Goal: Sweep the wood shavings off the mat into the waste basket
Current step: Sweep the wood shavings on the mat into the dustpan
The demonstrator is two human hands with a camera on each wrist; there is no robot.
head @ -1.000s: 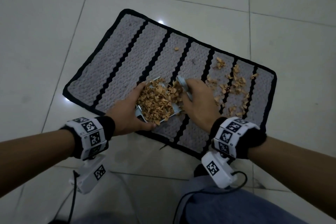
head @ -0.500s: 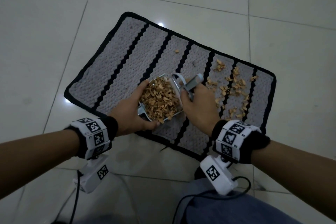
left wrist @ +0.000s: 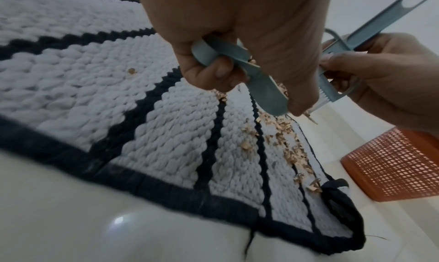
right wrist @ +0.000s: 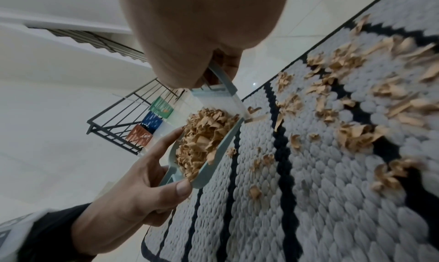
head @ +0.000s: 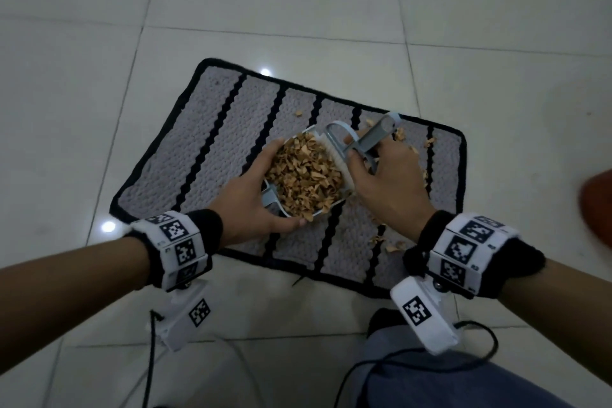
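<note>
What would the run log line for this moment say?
left hand holds loaded dustpan | right hand grips brush | shavings remain on mat

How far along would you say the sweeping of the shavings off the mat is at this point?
About midway. Done: a heap of shavings fills the dustpan, which the left hand holds above the mat. In hand: the right hand holds the brush against the pan's open edge. Left: loose shavings still litter the mat's right side, and nothing is yet tipped into the orange waste basket.
</note>
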